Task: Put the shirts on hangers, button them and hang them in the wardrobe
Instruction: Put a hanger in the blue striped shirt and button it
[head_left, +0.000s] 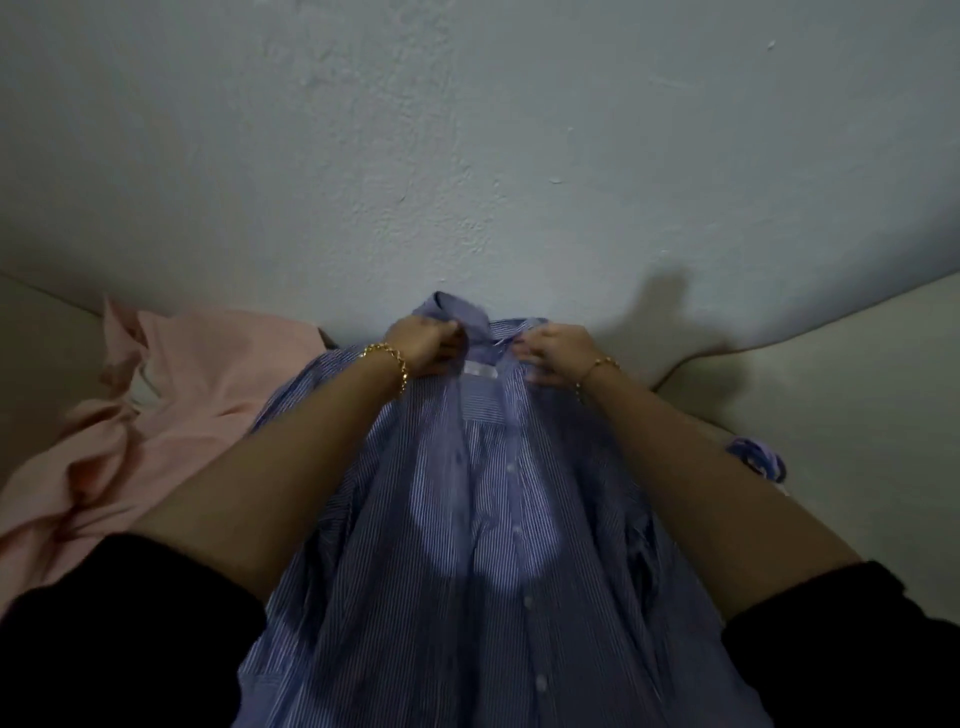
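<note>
While my left hand (426, 343) and right hand (553, 358) pinched the collar of the thin blue-and-white pinstriped button-up shirt (467, 519), fingers curled tight on cloth, it lay draped toward me across the pale cream cushion (831, 389). I judged both collar edges needed pulling level before buttoning, since the limp weave would slide and crease.

The blue striped shirt (467, 519) runs off the bottom edge, so its hem is out of view, and both forearms cover its shoulders. The fingertips of the left hand (426, 345) and the right hand (556, 358) are buried in the collar folds they pinch. The pink garment (208, 374) at the left end of the cream surface (831, 389) is cut by the left edge and too crumpled to identify. Beside the right forearm, a scrap of blue striped cloth (756, 457) is half hidden. Both black sleeves (104, 649) are cropped at the bottom corners.
</note>
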